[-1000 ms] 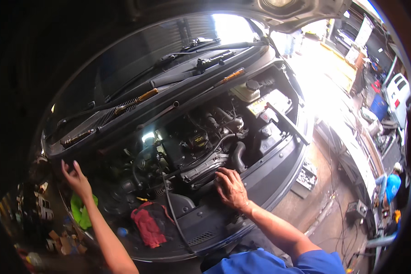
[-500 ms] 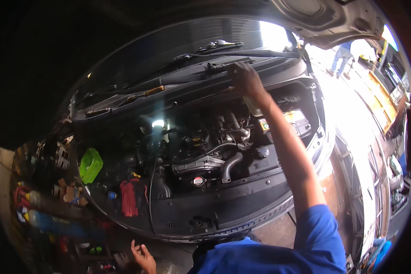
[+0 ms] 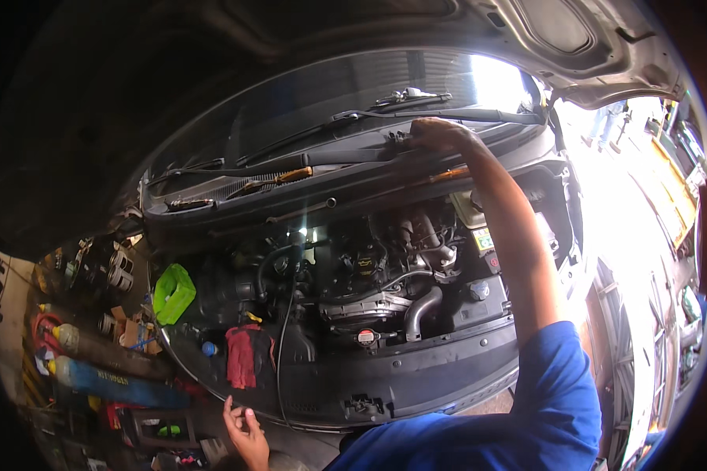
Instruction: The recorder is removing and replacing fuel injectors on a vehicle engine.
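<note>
My right hand [image 3: 437, 133] reaches to the cowl beneath the windscreen, fingers curled down at a dark cluster of tools [image 3: 397, 140]; whatever they grip is hidden. An orange-handled tool [image 3: 294, 174], another orange handle [image 3: 449, 172] and a wrench [image 3: 301, 212] lie along the cowl. My left hand [image 3: 243, 432] hangs open at the car's front edge, fingers loosely bent, holding nothing. Above it a red rag [image 3: 243, 357] lies on the dark front trim, with a bright green item [image 3: 173, 294] farther left. The engine [image 3: 361, 267] sits exposed below my right arm.
The raised bonnet [image 3: 558, 39] arches overhead. Gas cylinders [image 3: 106, 381] and assorted parts crowd the lower left. A long metal frame [image 3: 620, 353] runs along the right. Another person's legs [image 3: 605, 118] show at the upper right, beside a yellow board [image 3: 660, 180].
My right hand has moved from the engine's front up to the cowl. My left hand has dropped from the left fender area to below the front edge. The camera view has shifted.
</note>
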`<state>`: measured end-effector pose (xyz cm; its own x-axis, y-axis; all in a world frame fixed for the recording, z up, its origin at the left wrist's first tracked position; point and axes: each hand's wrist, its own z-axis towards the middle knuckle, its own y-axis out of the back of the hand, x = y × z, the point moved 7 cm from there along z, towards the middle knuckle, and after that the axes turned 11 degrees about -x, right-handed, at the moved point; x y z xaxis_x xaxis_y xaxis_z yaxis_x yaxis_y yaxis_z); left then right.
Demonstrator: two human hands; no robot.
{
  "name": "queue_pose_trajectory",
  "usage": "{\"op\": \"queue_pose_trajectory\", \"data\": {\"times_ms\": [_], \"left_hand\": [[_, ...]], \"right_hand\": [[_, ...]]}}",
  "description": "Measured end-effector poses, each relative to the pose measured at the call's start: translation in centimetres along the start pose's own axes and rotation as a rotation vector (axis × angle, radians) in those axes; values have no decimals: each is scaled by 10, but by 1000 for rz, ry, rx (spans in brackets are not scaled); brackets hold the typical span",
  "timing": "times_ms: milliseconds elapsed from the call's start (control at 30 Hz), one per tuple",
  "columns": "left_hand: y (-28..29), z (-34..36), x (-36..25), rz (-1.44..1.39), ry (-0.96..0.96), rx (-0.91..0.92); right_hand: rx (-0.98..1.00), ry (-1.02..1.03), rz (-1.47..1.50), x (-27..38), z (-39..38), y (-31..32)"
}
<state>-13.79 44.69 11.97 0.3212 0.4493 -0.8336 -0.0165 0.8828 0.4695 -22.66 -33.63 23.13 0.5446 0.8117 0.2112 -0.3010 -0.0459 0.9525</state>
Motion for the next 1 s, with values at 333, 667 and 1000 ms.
{"op": "queue_pose_trajectory", "data": {"times_ms": [333, 667, 1000], "left_hand": [[-53, 22, -54, -138, -138, 164], [-109, -18, -96, -495, 34, 550], [-193, -99, -83, -1192, 791, 704]], "right_hand": [[-315, 531, -161, 12, -17, 6], [-802, 385, 153, 245, -218, 44], [-332, 115, 483, 371, -400, -92]]}}
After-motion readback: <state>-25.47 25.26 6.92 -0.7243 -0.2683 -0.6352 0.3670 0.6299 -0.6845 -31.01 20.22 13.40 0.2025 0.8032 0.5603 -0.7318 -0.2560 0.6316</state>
